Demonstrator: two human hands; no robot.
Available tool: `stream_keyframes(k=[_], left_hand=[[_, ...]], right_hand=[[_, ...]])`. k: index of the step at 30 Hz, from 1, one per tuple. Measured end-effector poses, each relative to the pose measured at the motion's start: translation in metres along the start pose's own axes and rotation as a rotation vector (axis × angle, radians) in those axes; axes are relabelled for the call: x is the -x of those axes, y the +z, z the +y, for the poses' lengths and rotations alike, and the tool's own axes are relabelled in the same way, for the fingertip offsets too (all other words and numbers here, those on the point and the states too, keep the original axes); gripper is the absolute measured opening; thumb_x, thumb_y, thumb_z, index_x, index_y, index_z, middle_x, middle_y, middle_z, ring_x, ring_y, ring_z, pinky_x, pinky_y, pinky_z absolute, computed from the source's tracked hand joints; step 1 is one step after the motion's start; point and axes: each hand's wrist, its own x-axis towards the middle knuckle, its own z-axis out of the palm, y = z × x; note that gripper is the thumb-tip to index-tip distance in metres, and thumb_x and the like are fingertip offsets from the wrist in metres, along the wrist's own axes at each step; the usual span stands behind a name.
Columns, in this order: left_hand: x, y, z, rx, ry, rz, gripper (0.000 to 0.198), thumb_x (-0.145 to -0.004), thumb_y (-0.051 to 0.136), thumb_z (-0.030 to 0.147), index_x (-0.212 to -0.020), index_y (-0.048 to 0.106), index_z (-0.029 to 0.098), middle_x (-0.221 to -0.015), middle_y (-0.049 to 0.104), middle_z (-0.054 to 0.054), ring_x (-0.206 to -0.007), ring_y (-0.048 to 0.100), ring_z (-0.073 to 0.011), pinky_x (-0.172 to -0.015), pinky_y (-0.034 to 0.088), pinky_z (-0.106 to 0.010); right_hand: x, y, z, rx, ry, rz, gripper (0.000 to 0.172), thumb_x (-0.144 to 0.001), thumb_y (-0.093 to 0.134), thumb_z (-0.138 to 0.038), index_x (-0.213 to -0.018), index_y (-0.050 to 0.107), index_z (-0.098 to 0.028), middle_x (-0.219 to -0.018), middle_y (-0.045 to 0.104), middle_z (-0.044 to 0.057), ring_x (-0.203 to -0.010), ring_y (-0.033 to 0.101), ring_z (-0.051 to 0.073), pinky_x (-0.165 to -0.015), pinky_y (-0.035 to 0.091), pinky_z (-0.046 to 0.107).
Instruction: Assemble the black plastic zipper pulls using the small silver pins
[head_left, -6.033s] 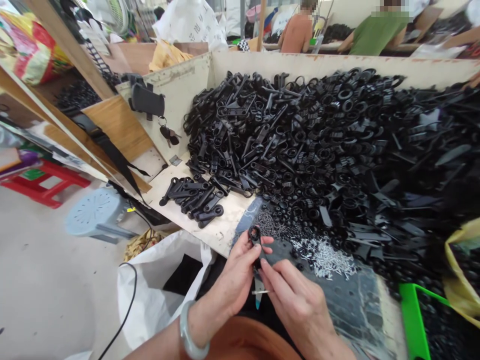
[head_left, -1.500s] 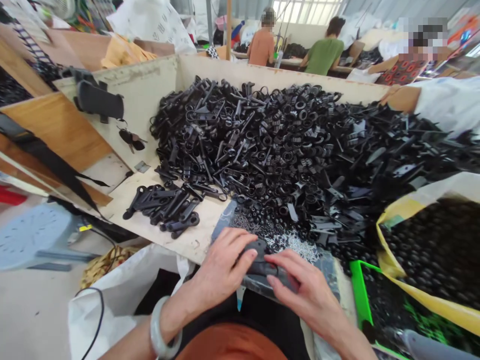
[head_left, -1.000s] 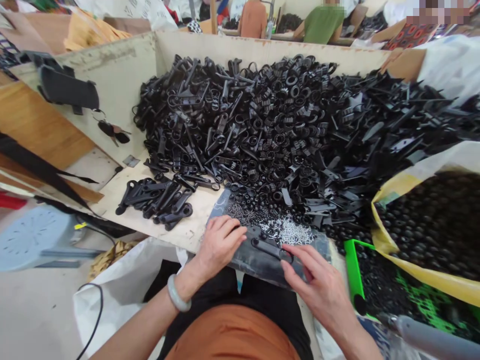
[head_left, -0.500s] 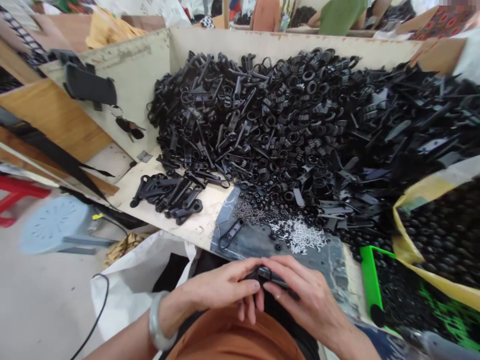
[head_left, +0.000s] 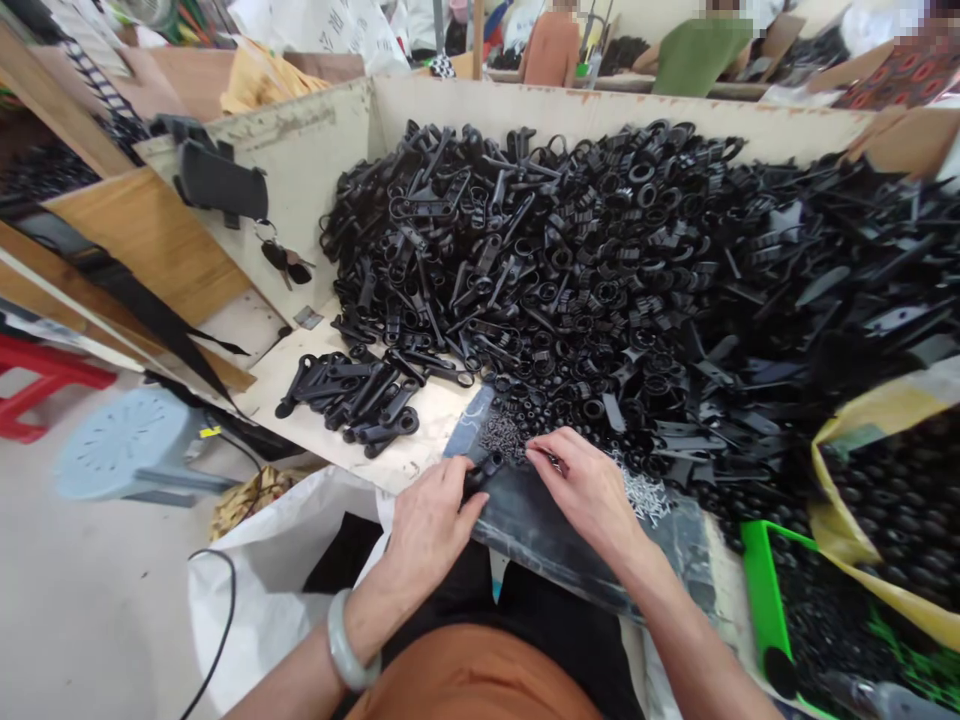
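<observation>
At the left end of the mat [head_left: 517,525], the left hand [head_left: 431,515] is positioned over a black link [head_left: 485,472], one end of which projects past the fingers toward the mat's far edge. Change of state: half a second earlier, both hands met below the mat's near edge around one black link, while a second lay loose on the mat's left end. The hands are now apart. The right hand [head_left: 589,490] has moved to the mat's far side, at the small pieces [head_left: 502,436]. Judged from this, the work has divided: the left hand steadies the link, the right hand attends to the small pieces. Which of the two links is at the left hand cannot be told.

Left hand: fingers curved and closed on the link, thumb opposed on the near side. Right hand: thumb and index tips drawn close together; whether anything is pinched between them cannot be told. The silver pins [head_left: 649,498] lie toward the mat's right end, partly hidden by the right hand. The link pile [head_left: 360,400] lies left of the mat, untouched; the heap [head_left: 525,250] rises beyond the mat
</observation>
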Motion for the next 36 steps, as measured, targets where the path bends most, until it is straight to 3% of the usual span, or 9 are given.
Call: stream_keyframes(k=[6, 10, 15, 19, 21, 24, 26, 31, 36], left_hand=[[-0.01, -0.013, 0.0, 0.172, -0.188, -0.124, 0.019, -0.088, 0.069, 0.032, -0.106, 0.066, 0.025, -0.087, 0.073, 0.0, -0.074, 0.069, -0.0207, -0.072, 0.051, -0.032], [-0.028, -0.023, -0.007, 0.189, -0.313, -0.024, 0.023, -0.088, 0.068, 0.038, -0.107, 0.067, 0.025, -0.072, 0.067, 0.003, -0.07, 0.067, -0.0208, -0.068, 0.046, -0.031], [-0.054, -0.021, -0.016, 0.162, -0.315, 0.034, 0.03, -0.086, 0.066, 0.033, -0.114, 0.065, 0.023, -0.065, 0.059, 0.004, -0.07, 0.065, -0.0226, -0.071, 0.044, -0.033], [-0.052, -0.021, -0.006, 0.416, -0.358, 0.06, 0.048, -0.082, 0.068, 0.034, -0.127, 0.056, 0.023, -0.074, 0.057, 0.004, -0.069, 0.06, -0.0188, -0.069, 0.042, -0.03], [-0.046, -0.024, 0.004, 0.777, -0.45, -0.039, 0.044, -0.083, 0.066, 0.039, -0.124, 0.056, 0.023, -0.077, 0.057, 0.004, -0.066, 0.055, -0.0154, -0.064, 0.039, -0.027], [-0.038, -0.027, 0.018, 1.426, -0.681, -0.401, 0.039, -0.088, 0.06, 0.046, -0.117, 0.059, 0.02, -0.076, 0.058, 0.001, -0.06, 0.05, -0.0127, -0.058, 0.035, -0.025], [-0.036, -0.026, 0.024, 1.674, -0.779, -0.548, 0.037, -0.09, 0.059, 0.044, -0.114, 0.063, 0.016, -0.075, 0.059, -0.001, -0.058, 0.05, -0.012, -0.057, 0.035, -0.025], [-0.03, -0.02, 0.023, 1.791, -0.818, -0.562, 0.034, -0.094, 0.056, 0.037, -0.114, 0.068, 0.012, -0.075, 0.061, -0.004, -0.058, 0.051, -0.012, -0.058, 0.036, -0.025], [-0.022, -0.019, 0.021, 1.732, -0.803, -0.501, 0.038, -0.093, 0.062, 0.043, -0.114, 0.068, 0.011, -0.078, 0.064, -0.005, -0.058, 0.05, -0.0111, -0.057, 0.034, -0.025]], right_hand=[[-0.001, -0.011, 0.022, 0.015, 0.07, 0.085, 0.026, -0.102, 0.052, -0.036, -0.096, 0.073, -0.023, -0.093, 0.073, 0.004, -0.073, 0.066, 0.017, -0.068, 0.049, 0.029], [-0.012, -0.016, 0.03, 0.012, 0.078, 0.154, 0.027, -0.101, 0.051, -0.036, -0.099, 0.074, -0.021, -0.092, 0.074, 0.005, -0.072, 0.066, 0.018, -0.068, 0.049, 0.03], [-0.038, -0.011, 0.026, 0.022, 0.041, 0.147, 0.026, -0.101, 0.05, -0.031, -0.1, 0.074, -0.021, -0.093, 0.074, 0.006, -0.078, 0.068, 0.019, -0.07, 0.05, 0.029], [-0.053, -0.011, 0.026, 0.053, 0.049, 0.152, 0.027, -0.101, 0.049, -0.029, -0.1, 0.074, -0.02, -0.094, 0.074, 0.006, -0.08, 0.069, 0.019, -0.072, 0.051, 0.03], [-0.059, -0.013, 0.025, 0.079, 0.061, 0.141, 0.027, -0.101, 0.049, -0.029, -0.101, 0.074, -0.02, -0.096, 0.074, 0.007, -0.081, 0.069, 0.019, -0.073, 0.051, 0.03], [-0.065, -0.01, 0.017, 0.128, 0.052, 0.068, 0.022, -0.1, 0.054, -0.031, -0.104, 0.075, -0.023, -0.104, 0.073, 0.005, -0.081, 0.069, 0.018, -0.071, 0.051, 0.029], [-0.068, -0.003, 0.008, 0.174, 0.041, 0.001, 0.018, -0.097, 0.061, -0.031, -0.106, 0.075, -0.026, -0.107, 0.071, 0.003, -0.078, 0.069, 0.017, -0.067, 0.048, 0.027], [-0.072, 0.01, -0.007, 0.292, 0.072, -0.084, 0.012, -0.094, 0.065, -0.027, -0.099, 0.077, -0.026, -0.102, 0.07, 0.004, -0.071, 0.068, 0.017, -0.057, 0.041, 0.027], [-0.06, -0.001, -0.004, 0.3, 0.102, -0.008, 0.028, -0.103, 0.05, -0.032, -0.113, 0.075, -0.024, -0.111, 0.072, 0.007, -0.079, 0.071, 0.021, -0.063, 0.047, 0.031]])
